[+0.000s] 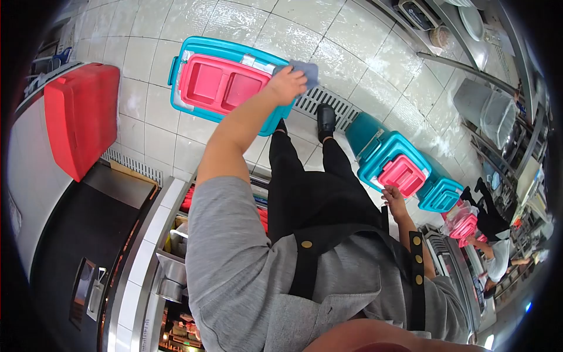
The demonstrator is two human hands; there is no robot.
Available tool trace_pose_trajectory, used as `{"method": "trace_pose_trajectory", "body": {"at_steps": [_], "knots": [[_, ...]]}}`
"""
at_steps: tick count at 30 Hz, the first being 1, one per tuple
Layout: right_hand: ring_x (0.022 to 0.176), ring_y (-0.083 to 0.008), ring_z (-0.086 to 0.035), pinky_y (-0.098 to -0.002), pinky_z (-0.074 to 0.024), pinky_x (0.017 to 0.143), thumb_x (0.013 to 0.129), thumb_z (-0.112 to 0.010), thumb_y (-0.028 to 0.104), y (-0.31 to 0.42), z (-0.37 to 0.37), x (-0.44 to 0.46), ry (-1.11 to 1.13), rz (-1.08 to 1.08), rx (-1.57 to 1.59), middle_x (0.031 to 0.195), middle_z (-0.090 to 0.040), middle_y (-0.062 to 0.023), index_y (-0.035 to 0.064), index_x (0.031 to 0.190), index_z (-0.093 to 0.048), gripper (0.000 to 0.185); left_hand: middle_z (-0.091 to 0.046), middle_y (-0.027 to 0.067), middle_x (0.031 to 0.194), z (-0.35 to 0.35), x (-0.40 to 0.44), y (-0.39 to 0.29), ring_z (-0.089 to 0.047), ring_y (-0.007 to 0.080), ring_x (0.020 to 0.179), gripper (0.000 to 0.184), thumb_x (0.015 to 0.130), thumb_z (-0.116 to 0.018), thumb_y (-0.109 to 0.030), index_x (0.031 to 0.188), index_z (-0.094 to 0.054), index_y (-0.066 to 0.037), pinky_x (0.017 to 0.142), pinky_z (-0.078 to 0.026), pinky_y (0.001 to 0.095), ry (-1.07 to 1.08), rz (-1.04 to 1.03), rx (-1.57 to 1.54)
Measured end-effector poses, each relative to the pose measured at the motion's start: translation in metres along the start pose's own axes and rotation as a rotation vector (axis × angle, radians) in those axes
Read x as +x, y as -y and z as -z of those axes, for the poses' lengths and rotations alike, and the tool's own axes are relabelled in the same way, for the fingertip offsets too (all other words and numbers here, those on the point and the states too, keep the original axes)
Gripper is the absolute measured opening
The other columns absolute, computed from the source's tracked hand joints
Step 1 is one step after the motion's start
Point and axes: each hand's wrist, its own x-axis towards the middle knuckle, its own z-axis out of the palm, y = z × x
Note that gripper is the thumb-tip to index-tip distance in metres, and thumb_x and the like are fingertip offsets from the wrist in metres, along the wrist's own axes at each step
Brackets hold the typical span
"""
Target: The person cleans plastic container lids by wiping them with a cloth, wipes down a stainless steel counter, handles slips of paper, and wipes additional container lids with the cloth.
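My left hand [287,85] is closed on a grey-blue cloth [305,75] at the right end of a teal bin lid [226,44]. Set into this lid is a pink panel [223,84] with two recessed sections. My right hand [394,199] hangs at my side with its fingers loosely apart and nothing visible in them. It appears close to a second teal bin [370,141] with a smaller pink lid panel [403,175]; whether it touches the panel I cannot tell.
Another teal bin [441,193] stands beyond the second one. At the left is a red container [82,117] near a black oven-like unit [76,234]. A floor drain grate [325,105] runs by my shoe. The tiles look wet. Another person [495,258] is at the right, by pink items.
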Motion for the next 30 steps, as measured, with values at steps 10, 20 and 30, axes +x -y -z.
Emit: {"method": "trace_pose_trajectory", "body": {"at_steps": [10,20,30], "knots": [[0.086,-0.0128,-0.057,-0.0268,-0.0416,0.070,0.091,-0.059,0.027,-0.005,0.031,-0.007,0.019,0.021,-0.005,0.101,-0.060,-0.0021,0.0065,0.120,-0.054,0.036,-0.062,0.0011,0.098,-0.058,-0.125,-0.133,-0.049,0.0187,0.109,0.016,0.078,-0.059,-0.025,0.084,-0.070,-0.016,0.105,-0.030,0.0383,0.222,0.153,-0.113],[0.086,-0.0128,-0.059,-0.0257,-0.0433,0.068,0.091,-0.058,0.025,-0.002,0.069,-0.005,0.061,0.059,-0.130,0.101,-0.061,-0.0023,0.0051,0.117,-0.054,0.033,-0.058,0.0193,0.115,0.036,-0.131,-0.093,-0.055,0.0376,0.106,0.036,0.072,-0.060,0.001,0.108,-0.058,-0.005,0.090,-0.044,0.0443,-0.742,1.139,-0.502],[0.086,-0.0112,-0.058,-0.0243,-0.0444,0.070,0.090,-0.060,0.025,0.046,0.090,0.003,0.032,0.114,-0.229,0.100,-0.061,-0.0018,0.0056,0.118,-0.055,0.035,-0.055,0.0029,0.127,-0.042,-0.150,-0.165,-0.047,0.0224,0.125,0.036,0.086,-0.043,-0.009,0.117,-0.060,-0.014,0.108,-0.032,0.0429,-0.533,1.003,-0.204]]}}
